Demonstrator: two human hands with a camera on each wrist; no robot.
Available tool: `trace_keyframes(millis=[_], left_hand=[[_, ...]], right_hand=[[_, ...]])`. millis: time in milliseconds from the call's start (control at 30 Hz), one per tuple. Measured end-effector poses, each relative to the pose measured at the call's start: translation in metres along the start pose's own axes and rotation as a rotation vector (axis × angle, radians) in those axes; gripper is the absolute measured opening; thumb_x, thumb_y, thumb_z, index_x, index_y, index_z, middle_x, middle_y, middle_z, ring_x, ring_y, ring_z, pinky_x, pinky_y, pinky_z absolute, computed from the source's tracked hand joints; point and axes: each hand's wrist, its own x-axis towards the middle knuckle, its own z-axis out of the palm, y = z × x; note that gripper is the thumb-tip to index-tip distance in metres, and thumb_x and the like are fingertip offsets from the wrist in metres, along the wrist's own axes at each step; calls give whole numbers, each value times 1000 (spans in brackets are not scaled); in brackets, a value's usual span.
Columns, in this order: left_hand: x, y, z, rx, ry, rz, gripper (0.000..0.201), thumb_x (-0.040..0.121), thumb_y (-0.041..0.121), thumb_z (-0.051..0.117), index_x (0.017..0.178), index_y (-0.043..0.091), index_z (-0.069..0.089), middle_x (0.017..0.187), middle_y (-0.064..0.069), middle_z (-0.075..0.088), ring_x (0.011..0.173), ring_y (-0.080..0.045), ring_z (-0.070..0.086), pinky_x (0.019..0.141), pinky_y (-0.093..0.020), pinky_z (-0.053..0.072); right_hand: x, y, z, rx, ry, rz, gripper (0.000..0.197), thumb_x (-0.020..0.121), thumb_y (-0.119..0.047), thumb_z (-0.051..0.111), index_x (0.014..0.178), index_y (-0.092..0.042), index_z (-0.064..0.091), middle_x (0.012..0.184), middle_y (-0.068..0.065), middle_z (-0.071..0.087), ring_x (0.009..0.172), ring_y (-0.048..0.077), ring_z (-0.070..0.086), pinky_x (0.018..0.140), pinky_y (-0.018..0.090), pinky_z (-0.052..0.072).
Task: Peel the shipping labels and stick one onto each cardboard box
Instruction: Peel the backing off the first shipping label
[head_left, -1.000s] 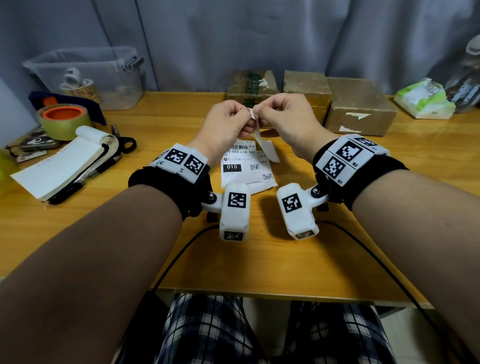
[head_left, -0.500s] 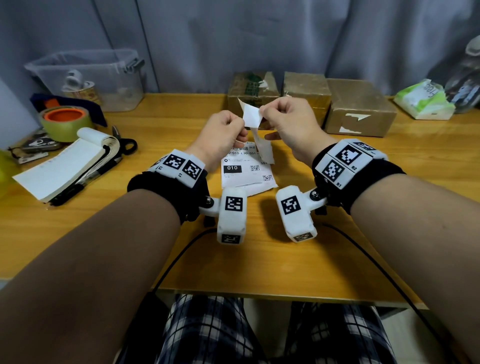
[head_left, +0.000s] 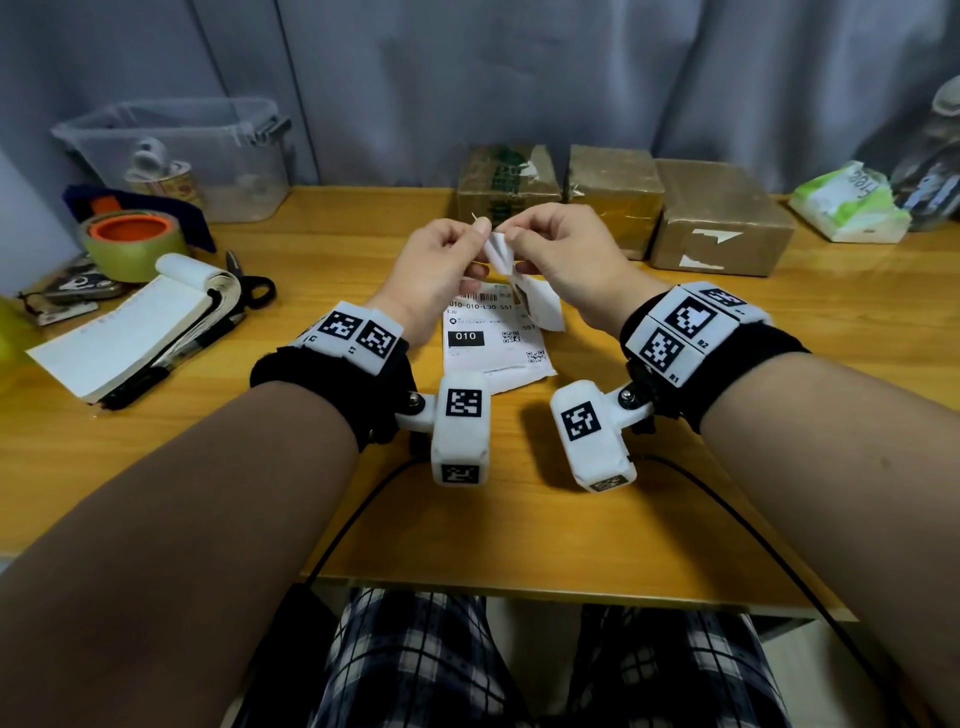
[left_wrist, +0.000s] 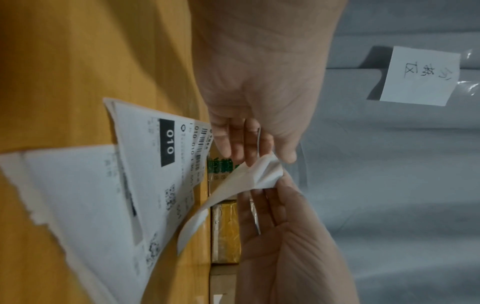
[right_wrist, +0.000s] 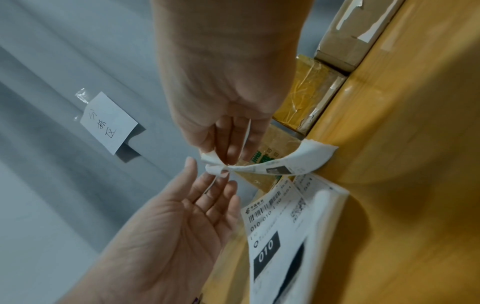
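Both hands are raised over the wooden table and meet at the top end of a white shipping label, where two thin layers part. My left hand pinches one layer between thumb and fingers; the left wrist view shows the left hand at the label. My right hand pinches the other layer, and the label hangs curled below the right hand. More printed labels lie flat under the hands. Three cardboard boxes stand in a row behind.
At the left are a clear plastic bin, a tape roll, an open notebook with pens, and scissors. A tissue pack lies at the far right. A handwritten note hangs on the grey curtain.
Half a second ago the hands were apart with a label flap standing up between them. They have come back together, and the flap is now folded down between the fingertips.
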Motion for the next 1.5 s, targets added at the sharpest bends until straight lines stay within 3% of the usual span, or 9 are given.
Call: trace_keyframes(millis=[133, 267, 433, 633, 800, 1033, 1233, 1333, 1500], left_hand=[[0, 1, -1, 18, -13, 37, 13, 92, 16, 56, 79, 15, 58, 76, -1, 61, 66, -7, 55, 57, -15, 48], [0, 4, 1, 35, -16, 14, 16, 92, 14, 55, 77, 16, 57, 73, 0, 59, 67, -7, 55, 61, -17, 46], [0, 7, 5, 62, 3, -25, 20, 93, 13, 51, 73, 16, 52, 74, -2, 58, 68, -9, 55, 59, -16, 45], [1, 7, 4, 79, 47, -56, 22, 89, 8, 48, 69, 16, 49, 73, -3, 58, 66, -12, 53, 56, -18, 42], [1, 6, 2, 103, 69, -55, 25, 88, 5, 48, 65, 16, 46, 67, -3, 54, 58, -11, 50, 41, -11, 39], [2, 1, 0, 48, 97, 26, 23, 85, 1, 52, 68, 17, 48, 74, -4, 56, 70, -16, 53, 58, -21, 43], [-3, 12, 5, 41, 47, 108, 20, 83, -8, 49, 94, 7, 57, 78, -1, 60, 68, -6, 55, 52, -6, 41], [-3, 14, 6, 70, 3, 128, 14, 84, -4, 52, 88, 6, 60, 77, 0, 60, 69, -6, 55, 56, -7, 43], [-3, 18, 9, 133, -48, 169, 15, 90, 19, 60, 80, 8, 60, 78, -1, 62, 71, -7, 57, 66, -10, 48]], right_hand=[[0, 1, 0, 51, -1, 31, 19, 94, -12, 52, 96, -6, 69, 95, 10, 69, 93, 22, 65, 87, 39, 55], [0, 3, 0, 97, 39, 69, 17, 96, -11, 49, 96, -7, 65, 88, 2, 65, 79, 10, 60, 76, 26, 53], [3, 9, 0, 104, 122, 138, 19, 96, -15, 47, 85, -18, 62, 99, 7, 66, 91, 18, 60, 85, 35, 52], [1, 9, 0, 85, 127, 157, 20, 97, -17, 45, 99, -9, 63, 100, 4, 65, 86, 12, 58, 82, 33, 51], [-2, 8, -1, 181, 132, 196, 22, 99, -14, 43, 104, -1, 60, 89, 6, 62, 74, 10, 58, 59, 16, 52], [-5, 3, -7, 271, 50, 253, 15, 92, -6, 49, 88, -8, 64, 82, 2, 64, 77, 15, 59, 66, 24, 54], [-10, -6, -10, 347, -17, 281, 25, 90, -14, 43, 88, -18, 68, 98, 3, 70, 95, 20, 62, 90, 36, 51], [-7, -5, -9, 302, 32, 244, 29, 94, -37, 50, 86, -16, 68, 88, 0, 69, 88, 17, 62, 88, 35, 51], [-2, -2, -6, 191, 134, 97, 23, 92, -22, 58, 70, -20, 64, 84, 0, 64, 84, 14, 58, 77, 31, 51]])
